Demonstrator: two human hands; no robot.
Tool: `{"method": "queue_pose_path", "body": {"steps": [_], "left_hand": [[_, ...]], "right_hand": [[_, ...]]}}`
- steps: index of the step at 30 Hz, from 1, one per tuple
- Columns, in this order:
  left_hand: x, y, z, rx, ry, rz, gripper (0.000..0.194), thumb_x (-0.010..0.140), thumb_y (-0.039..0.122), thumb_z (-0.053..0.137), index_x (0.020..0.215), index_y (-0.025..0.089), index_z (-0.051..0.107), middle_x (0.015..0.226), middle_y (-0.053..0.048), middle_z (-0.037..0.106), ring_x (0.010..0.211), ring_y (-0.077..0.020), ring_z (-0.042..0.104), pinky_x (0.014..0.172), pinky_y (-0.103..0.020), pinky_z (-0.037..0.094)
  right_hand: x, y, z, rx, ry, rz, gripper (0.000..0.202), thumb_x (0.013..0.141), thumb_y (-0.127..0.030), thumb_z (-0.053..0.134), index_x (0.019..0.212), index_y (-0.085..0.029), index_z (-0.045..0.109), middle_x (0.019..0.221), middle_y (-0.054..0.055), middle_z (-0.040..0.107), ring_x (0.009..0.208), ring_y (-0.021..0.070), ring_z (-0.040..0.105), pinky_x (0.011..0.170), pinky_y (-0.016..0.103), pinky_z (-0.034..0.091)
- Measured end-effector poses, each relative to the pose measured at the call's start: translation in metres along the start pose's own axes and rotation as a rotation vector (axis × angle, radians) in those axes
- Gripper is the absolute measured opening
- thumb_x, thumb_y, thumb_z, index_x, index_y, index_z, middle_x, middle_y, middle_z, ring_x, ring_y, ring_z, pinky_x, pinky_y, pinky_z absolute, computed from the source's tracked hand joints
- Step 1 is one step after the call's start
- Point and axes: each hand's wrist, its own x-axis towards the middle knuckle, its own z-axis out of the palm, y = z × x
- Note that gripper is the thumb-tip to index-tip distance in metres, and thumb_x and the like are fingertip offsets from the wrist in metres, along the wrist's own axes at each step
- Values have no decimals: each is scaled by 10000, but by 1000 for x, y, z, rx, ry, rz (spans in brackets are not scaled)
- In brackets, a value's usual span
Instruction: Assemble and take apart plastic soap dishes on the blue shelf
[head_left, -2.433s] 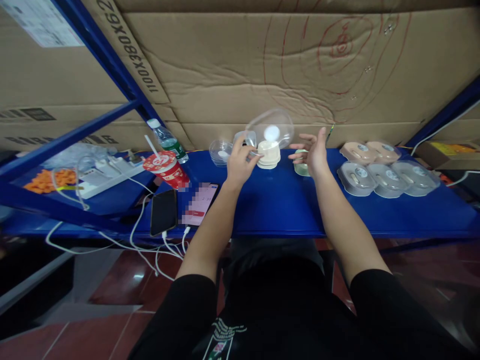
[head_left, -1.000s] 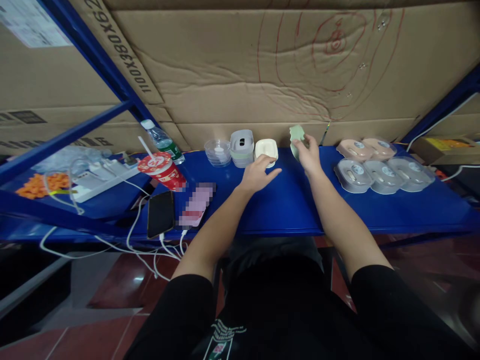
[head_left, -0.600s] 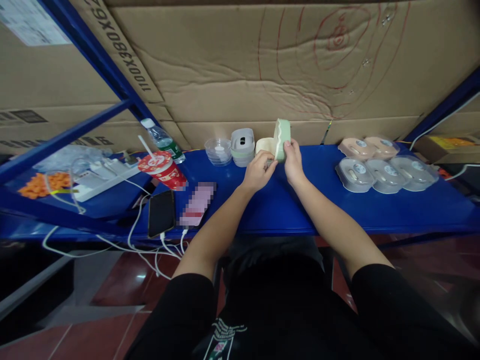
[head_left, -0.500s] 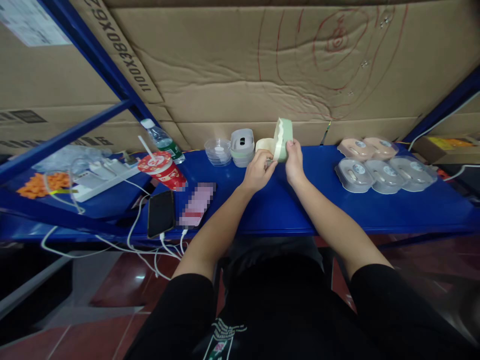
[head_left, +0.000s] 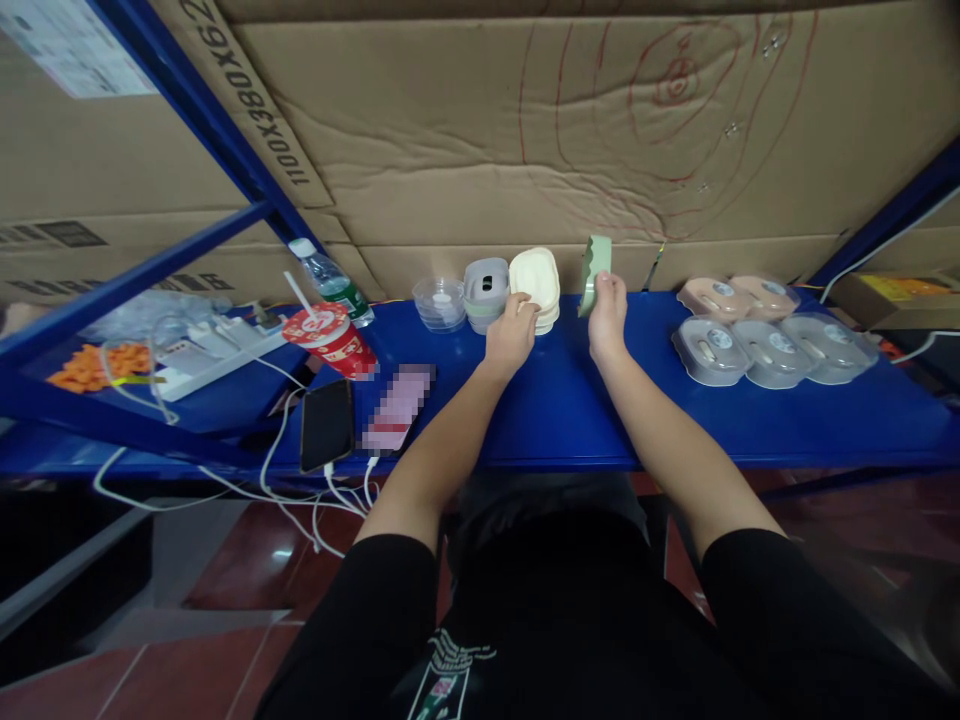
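Observation:
My right hand (head_left: 608, 318) holds a light green shell-like piece (head_left: 594, 275) on its edge above the blue table, fingers wrapped round its right side. My left hand (head_left: 512, 338) is closed at the near left edge of a stack of cream, rounded-square pieces (head_left: 535, 272), its fingertips on the top piece. Whether that piece is lifted off the stack I cannot tell. Left of this stack are a stack of grey square pieces (head_left: 486, 287) with a dark slot on top and some clear plastic covers (head_left: 439, 304).
Grey lidded boxes (head_left: 709, 352) and peach-coloured ones (head_left: 712, 297) stand in rows at the right. To the left are a red cup (head_left: 334, 341) with a straw, a water bottle (head_left: 335, 288), two phones with cables, and a power strip (head_left: 217, 362). Cardboard (head_left: 450, 130) walls the back.
The green piece has moved right with my right hand, away from my left hand. My left hand has shifted slightly left and lower, and the cream stack is now uncovered.

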Motion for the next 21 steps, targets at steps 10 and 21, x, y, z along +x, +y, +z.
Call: {"method": "queue_pose_path", "body": {"steps": [10,21], "left_hand": [[-5,20,-14,-48,51,97,378,1042,350,630,1388,215,700,1415,-144,687,1250,-283,711,883,-360,636],[-3,15,-34,-78,115,225,275,1120,291,465,1215,207,710,1270,-129,732,1187,-238,700,1017,-379,579]], "right_hand": [[-16,-11,-7,33,-68,-58,794,1058,-785,148,1595,-295,470,1498,153,611,1436,316,588,1202,561,484],[-20,-32,-31,-260,-105,-301,807,999,-756,482,1706,-394,334,1792,88,311,1689,438,173,1267,779,264]]}}
